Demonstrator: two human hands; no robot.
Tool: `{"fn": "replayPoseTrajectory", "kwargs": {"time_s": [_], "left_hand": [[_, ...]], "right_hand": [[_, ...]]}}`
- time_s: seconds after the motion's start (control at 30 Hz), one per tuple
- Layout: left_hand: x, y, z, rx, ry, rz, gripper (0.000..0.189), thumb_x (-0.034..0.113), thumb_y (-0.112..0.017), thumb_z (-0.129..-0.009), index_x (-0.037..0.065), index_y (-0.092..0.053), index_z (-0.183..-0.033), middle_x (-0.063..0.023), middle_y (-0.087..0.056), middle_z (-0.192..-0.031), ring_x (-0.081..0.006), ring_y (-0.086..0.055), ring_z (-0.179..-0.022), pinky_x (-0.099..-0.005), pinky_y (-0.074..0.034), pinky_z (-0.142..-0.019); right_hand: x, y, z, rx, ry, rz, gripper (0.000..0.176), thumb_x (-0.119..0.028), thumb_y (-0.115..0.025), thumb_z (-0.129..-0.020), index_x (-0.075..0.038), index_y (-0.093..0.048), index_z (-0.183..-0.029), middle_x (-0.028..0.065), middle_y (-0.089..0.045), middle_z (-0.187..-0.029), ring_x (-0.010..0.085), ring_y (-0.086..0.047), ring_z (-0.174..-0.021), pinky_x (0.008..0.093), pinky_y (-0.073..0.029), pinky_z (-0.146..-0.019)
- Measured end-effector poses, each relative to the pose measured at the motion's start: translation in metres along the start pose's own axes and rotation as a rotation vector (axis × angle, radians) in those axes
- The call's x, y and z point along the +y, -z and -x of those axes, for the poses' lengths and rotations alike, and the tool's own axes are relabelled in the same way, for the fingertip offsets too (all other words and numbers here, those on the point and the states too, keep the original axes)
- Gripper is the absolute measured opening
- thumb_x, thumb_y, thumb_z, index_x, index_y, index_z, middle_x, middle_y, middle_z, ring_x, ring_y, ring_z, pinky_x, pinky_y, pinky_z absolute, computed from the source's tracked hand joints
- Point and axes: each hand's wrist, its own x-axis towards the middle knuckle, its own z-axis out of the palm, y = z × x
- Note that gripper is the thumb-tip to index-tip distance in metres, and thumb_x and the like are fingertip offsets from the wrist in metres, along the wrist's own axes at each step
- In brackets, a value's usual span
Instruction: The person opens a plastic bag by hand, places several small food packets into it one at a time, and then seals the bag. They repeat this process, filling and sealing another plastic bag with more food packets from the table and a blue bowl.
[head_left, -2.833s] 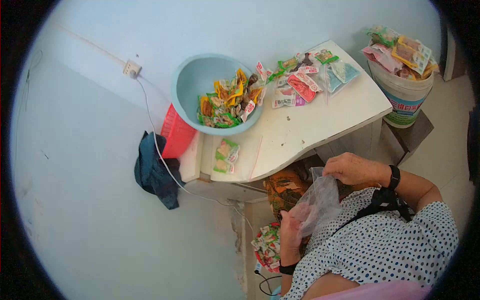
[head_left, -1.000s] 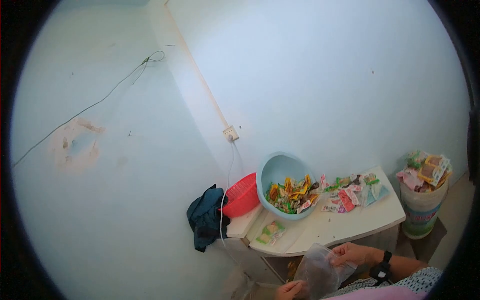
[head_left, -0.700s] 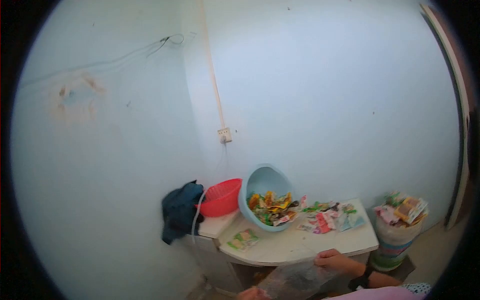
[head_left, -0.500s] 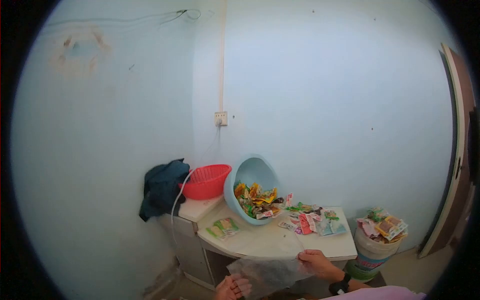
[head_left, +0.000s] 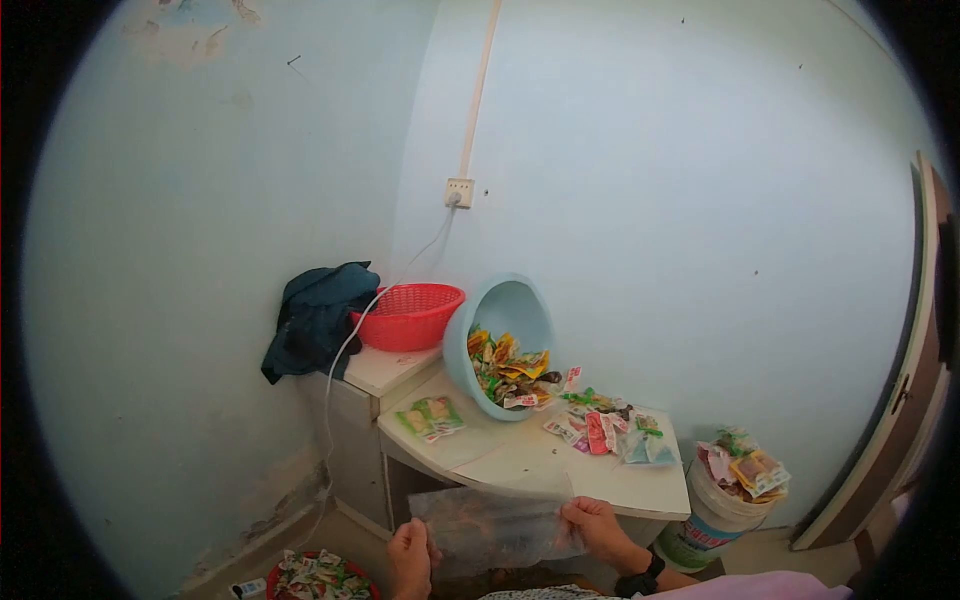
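Note:
A clear plastic bag (head_left: 495, 530) is stretched sideways in front of the table's near edge. My left hand (head_left: 410, 557) pinches its left edge, and my right hand (head_left: 594, 528), with a dark watch on the wrist, grips the right edge. Both hands are closed. Beyond the bag, green-and-yellow packets (head_left: 431, 417) lie on the white table (head_left: 510, 455). A pale blue basin (head_left: 457, 350) rests tipped on its side there, full of mixed snack packets (head_left: 510, 368). To its right is a spread of loose packets (head_left: 607, 428), some red, green and light blue.
A red basket (head_left: 410, 318) and dark cloth (head_left: 320, 310) sit on the cabinet at left. A white cord (head_left: 328, 415) hangs down its front. On the floor stand a packet-filled bucket (head_left: 710, 515) at right and a red container (head_left: 358, 578) of packets at lower left.
My view has tilted downward, bringing the red floor container into sight. My left hand, its fingers spread beside the bag before, now holds the bag's left edge. The bag is flatter and raised.

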Motion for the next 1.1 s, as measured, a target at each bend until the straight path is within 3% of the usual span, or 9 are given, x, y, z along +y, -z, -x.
{"fn": "replayPoseTrajectory", "kwargs": {"time_s": [0.03, 0.13, 0.23, 0.43, 0.53, 0.63, 0.77, 0.87, 1.1], "left_hand": [[0.001, -0.002, 0.001, 0.001, -0.041, -0.027, 0.029, 0.032, -0.052, -0.100, 0.009, -0.059, -0.084, 0.0005, -0.052, -0.061, -0.0110, -0.054, -0.055, -0.0278, -0.046, -0.052], [0.008, -0.022, 0.009, 0.065, 0.221, -0.049, 0.028, 0.031, -0.052, -0.100, 0.008, -0.058, -0.085, 0.0016, -0.048, -0.062, -0.0098, -0.048, -0.054, -0.0287, -0.042, -0.050], [-0.006, -0.022, 0.009, -0.075, 0.139, -0.170, 0.024, 0.029, -0.054, -0.100, 0.007, -0.059, -0.091, 0.0013, -0.048, -0.066, -0.0097, -0.048, -0.057, -0.0283, -0.042, -0.052], [-0.017, 0.010, -0.013, -0.062, 0.110, -0.073, 0.030, 0.021, -0.057, -0.098, 0.007, -0.056, -0.124, -0.0019, -0.055, -0.071, -0.0101, -0.054, -0.061, -0.0268, -0.046, -0.057], [0.035, -0.021, 0.006, 0.235, 0.427, -0.224, 0.045, 0.028, -0.066, -0.092, -0.002, -0.057, -0.124, -0.0112, -0.068, -0.100, -0.0198, -0.063, -0.090, -0.0357, -0.051, -0.081], [-0.043, 0.013, -0.021, 0.117, 0.085, -0.396, 0.050, 0.034, -0.068, -0.089, -0.001, -0.056, -0.122, -0.0117, -0.067, -0.097, -0.0228, -0.064, -0.088, -0.0374, -0.051, -0.080], [-0.016, -0.006, -0.005, 0.194, 0.335, -0.015, 0.029, 0.026, -0.064, -0.092, 0.000, -0.060, -0.104, -0.0107, -0.066, -0.091, -0.0235, -0.064, -0.087, -0.0369, -0.052, -0.077], [-0.030, 0.004, -0.012, 0.166, 0.129, 0.077, 0.025, 0.026, -0.066, -0.091, 0.000, -0.067, -0.090, -0.0085, -0.066, -0.075, -0.0188, -0.063, -0.072, -0.0344, -0.050, -0.069], [0.001, -0.001, -0.005, 0.169, 0.123, 0.000, 0.024, 0.022, -0.064, -0.093, 0.001, -0.067, -0.082, -0.0056, -0.063, -0.070, -0.0126, -0.057, -0.061, -0.0284, -0.045, -0.058]], "right_hand": [[-0.002, -0.003, 0.000, 0.049, 0.001, -0.034, 0.019, -0.018, -0.059, -0.095, 0.000, -0.062, -0.090, 0.0066, -0.061, -0.069, 0.0187, -0.063, -0.060, 0.0297, -0.050, -0.055], [-0.002, -0.004, -0.004, 0.130, 0.057, -0.201, 0.017, -0.014, -0.056, -0.096, -0.001, -0.060, -0.087, 0.0055, -0.059, -0.066, 0.0183, -0.061, -0.056, 0.0304, -0.051, -0.053], [0.003, 0.003, -0.007, 0.171, 0.032, -0.238, 0.017, -0.014, -0.056, -0.096, -0.001, -0.060, -0.086, 0.0057, -0.059, -0.066, 0.0194, -0.061, -0.056, 0.0311, -0.051, -0.053], [0.011, 0.015, -0.004, 0.205, -0.018, -0.296, 0.017, -0.013, -0.057, -0.096, -0.001, -0.060, -0.085, 0.0061, -0.060, -0.067, 0.0196, -0.062, -0.058, 0.0329, -0.052, -0.055], [0.018, 0.021, -0.003, 0.074, -0.013, -0.214, 0.016, -0.013, -0.057, -0.096, -0.001, -0.061, -0.087, 0.0062, -0.061, -0.069, 0.0189, -0.062, -0.060, 0.0340, -0.053, -0.057], [0.030, 0.020, -0.010, -0.063, -0.034, -0.136, 0.016, -0.013, -0.057, -0.096, 0.000, -0.062, -0.088, 0.0060, -0.061, -0.072, 0.0181, -0.061, -0.061, 0.0341, -0.052, -0.058], [0.011, -0.009, -0.001, -0.092, -0.076, -0.138, 0.016, -0.015, -0.059, -0.096, 0.000, -0.063, -0.089, 0.0047, -0.062, -0.073, 0.0146, -0.061, -0.063, 0.0295, -0.050, -0.060], [0.014, 0.000, 0.005, -0.069, -0.068, -0.022, 0.019, -0.019, -0.060, -0.096, -0.001, -0.064, -0.089, 0.0028, -0.063, -0.071, 0.0102, -0.060, -0.066, 0.0254, -0.047, -0.061], [0.039, 0.016, -0.002, -0.168, -0.062, 0.205, 0.018, -0.016, -0.062, -0.094, -0.001, -0.063, -0.085, 0.0032, -0.062, -0.070, 0.0103, -0.059, -0.062, 0.0263, -0.048, -0.060]]}}
